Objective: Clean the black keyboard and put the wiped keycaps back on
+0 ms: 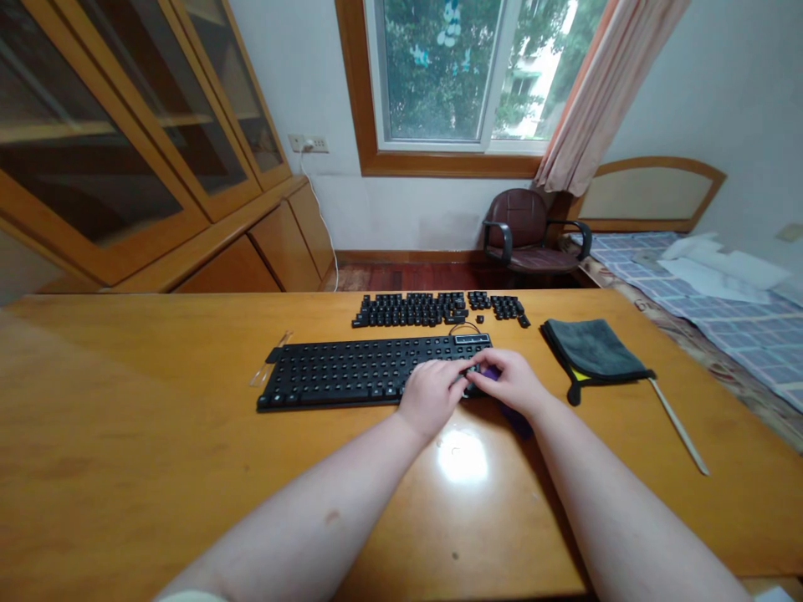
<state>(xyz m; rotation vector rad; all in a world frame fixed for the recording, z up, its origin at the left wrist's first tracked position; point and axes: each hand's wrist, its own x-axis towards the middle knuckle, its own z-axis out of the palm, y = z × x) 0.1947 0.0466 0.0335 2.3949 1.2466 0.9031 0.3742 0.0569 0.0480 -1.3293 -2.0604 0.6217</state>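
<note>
A black computer keyboard with its keycaps removed over most of its width lies on the wooden desk. My left hand rests over its right part, fingers drawn together and pointing right. Opposite it, my right hand is bent inward at the keyboard's right end, thumb and fingers pinched. The fingertips of both hands meet there; whatever is between them is too small or hidden to make out. Beneath my right hand a purple thing shows in part, its kind unclear.
Loose black keycaps lie in rows behind the keyboard. To the right are a folded grey cloth and a thin pale stick. Clear thin pieces lie at the keyboard's left end. An office chair stands beyond the desk.
</note>
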